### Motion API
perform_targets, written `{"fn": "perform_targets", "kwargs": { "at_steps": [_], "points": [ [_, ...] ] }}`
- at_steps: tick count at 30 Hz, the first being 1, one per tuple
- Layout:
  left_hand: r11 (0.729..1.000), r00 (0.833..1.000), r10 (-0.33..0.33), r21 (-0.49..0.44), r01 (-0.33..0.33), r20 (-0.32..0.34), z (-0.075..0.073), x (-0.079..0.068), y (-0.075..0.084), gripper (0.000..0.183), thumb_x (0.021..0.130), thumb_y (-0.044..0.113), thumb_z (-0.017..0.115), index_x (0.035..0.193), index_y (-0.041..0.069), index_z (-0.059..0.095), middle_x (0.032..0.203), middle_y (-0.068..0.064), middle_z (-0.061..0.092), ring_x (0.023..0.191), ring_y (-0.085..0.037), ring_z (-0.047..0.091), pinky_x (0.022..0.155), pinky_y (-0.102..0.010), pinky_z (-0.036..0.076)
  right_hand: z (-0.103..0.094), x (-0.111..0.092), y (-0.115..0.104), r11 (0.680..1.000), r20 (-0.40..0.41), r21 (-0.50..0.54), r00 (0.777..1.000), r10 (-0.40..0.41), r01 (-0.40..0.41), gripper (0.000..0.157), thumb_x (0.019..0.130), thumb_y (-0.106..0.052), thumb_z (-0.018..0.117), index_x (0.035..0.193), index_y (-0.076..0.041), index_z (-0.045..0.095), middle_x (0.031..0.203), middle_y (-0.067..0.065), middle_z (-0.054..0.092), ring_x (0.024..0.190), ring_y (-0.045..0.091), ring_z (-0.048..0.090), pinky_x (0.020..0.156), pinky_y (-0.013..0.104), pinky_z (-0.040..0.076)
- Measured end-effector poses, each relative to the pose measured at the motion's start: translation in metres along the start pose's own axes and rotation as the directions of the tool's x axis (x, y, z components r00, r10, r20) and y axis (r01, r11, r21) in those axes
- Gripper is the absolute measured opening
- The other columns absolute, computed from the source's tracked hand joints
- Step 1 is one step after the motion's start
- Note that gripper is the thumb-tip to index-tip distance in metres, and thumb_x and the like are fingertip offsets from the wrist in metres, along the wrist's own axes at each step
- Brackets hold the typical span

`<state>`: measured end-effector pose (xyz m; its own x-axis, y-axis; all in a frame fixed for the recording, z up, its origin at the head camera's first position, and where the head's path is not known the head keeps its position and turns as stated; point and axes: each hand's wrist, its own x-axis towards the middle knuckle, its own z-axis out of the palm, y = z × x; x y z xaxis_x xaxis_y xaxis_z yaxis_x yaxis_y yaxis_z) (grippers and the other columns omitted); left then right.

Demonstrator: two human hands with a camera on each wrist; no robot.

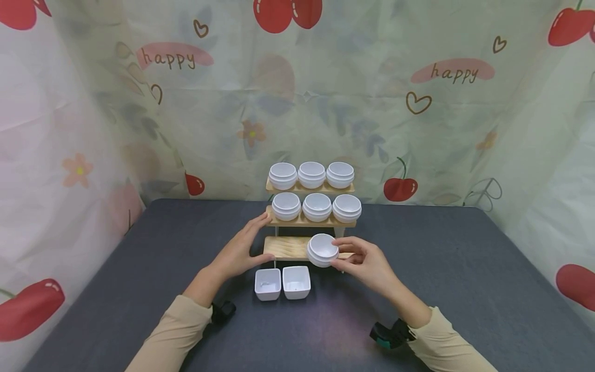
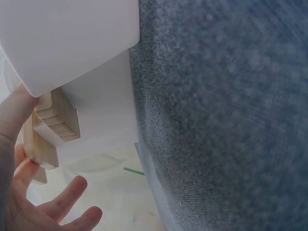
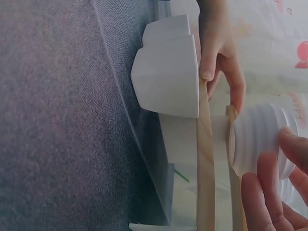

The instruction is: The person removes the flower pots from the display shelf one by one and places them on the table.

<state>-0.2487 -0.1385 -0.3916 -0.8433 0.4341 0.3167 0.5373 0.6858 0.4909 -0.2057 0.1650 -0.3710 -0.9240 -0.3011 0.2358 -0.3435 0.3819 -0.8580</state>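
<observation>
My right hand (image 1: 369, 260) pinches a white round ribbed bowl (image 1: 322, 251) between thumb and fingers, over the right part of the lowest wooden shelf (image 1: 286, 248). In the right wrist view the bowl (image 3: 257, 137) shows its ringed side, with fingers (image 3: 269, 185) at its rim. My left hand (image 1: 240, 249) is at the stand's left side, its thumb by the lowest shelf and its fingertips at the end of the middle shelf (image 1: 304, 222). From the left wrist, the other fingers (image 2: 67, 199) are spread beside the wooden shelf ends (image 2: 60, 115).
Three round white bowls (image 1: 317, 206) line the middle shelf, and three more (image 1: 312, 174) the top one. Two square white bowls (image 1: 268, 284) (image 1: 296, 282) stand side by side before the stand. Behind the dark tabletop (image 1: 186, 232) hangs a printed cloth (image 1: 307, 113).
</observation>
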Motion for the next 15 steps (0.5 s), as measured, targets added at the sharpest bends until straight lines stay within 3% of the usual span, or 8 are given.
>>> {"fn": "perform_targets", "kwargs": {
  "at_steps": [15],
  "points": [
    [1.000, 1.000, 0.002, 0.000, -0.002, 0.003, -0.0002, -0.0003, 0.0001, 0.085, 0.077, 0.029, 0.076, 0.146, 0.011, 0.028, 0.154, -0.011, 0.025, 0.140, -0.032, 0.030, 0.108, -0.052, 0.033, -0.0026, -0.0055, 0.0065, 1.000, 0.031, -0.012, 0.999, -0.021, 0.021, 0.038, 0.078, -0.014, 0.075, 0.112, -0.005, 0.063, 0.106, 0.021, 0.067, 0.075, 0.008, 0.067, 0.063, 0.020, 0.052]
  ]
}}
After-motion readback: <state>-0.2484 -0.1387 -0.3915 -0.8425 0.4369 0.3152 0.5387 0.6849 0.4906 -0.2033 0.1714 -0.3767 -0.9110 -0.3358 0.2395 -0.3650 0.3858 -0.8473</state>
